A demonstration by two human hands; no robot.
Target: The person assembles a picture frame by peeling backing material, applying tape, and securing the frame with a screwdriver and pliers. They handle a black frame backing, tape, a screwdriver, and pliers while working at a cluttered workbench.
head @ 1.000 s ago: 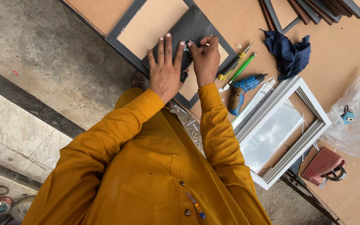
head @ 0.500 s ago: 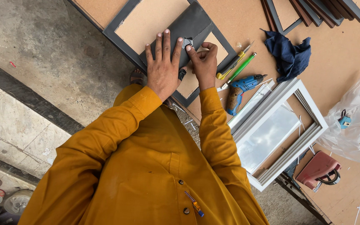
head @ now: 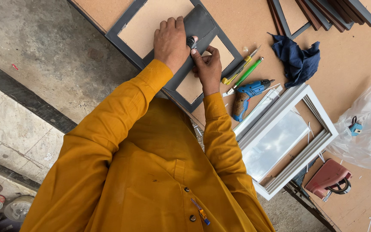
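A dark grey picture frame [head: 125, 41] with two brown-backed openings lies on the brown board worktop [head: 254, 25]. My left hand [head: 170, 41] lies flat on the frame's wide grey middle panel [head: 200, 23], fingers stretched out and pressing down. Just to its right, my right hand [head: 207, 68] is pinched around a small dark fitting [head: 190, 41] held against that panel. The two hands touch at the fitting. What the fitting is cannot be made out.
To the right of the hands lie a yellow and a green screwdriver [head: 247, 71], a blue cordless drill [head: 247, 92], a dark blue rag [head: 297, 60] and a white frame [head: 318, 141]. More frames [head: 323, 13] are stacked at the top. A clear plastic bag [head: 366, 129] and a red tool [head: 327, 176] lie right.
Both hands stay on the frame's middle panel. My right hand has closed in against the left, pinching the fitting at the left thumb. The view has shifted slightly.
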